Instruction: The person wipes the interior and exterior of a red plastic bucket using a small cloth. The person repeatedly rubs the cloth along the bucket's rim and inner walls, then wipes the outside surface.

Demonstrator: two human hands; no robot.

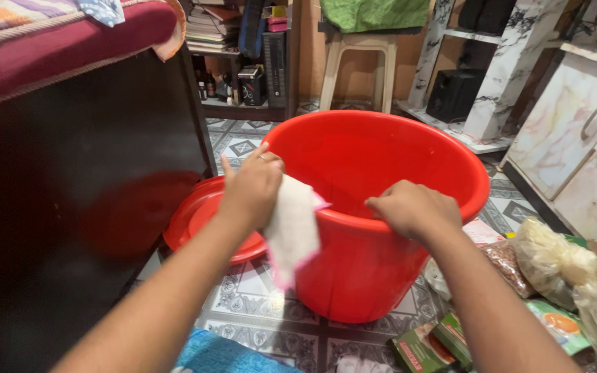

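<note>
Patterned floor tiles, marble-look cabinets

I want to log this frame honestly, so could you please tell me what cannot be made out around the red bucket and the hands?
Head view only:
- Bottom of the large red plastic bucket: hidden by its near wall.
- Fingers of the right hand: curled over the rim, undersides hidden.
- White cloth with pink edge: top covered by the left hand.
- Round red plastic lid: partly behind the left hand.
- Green packets: cut off by the bottom edge.
</note>
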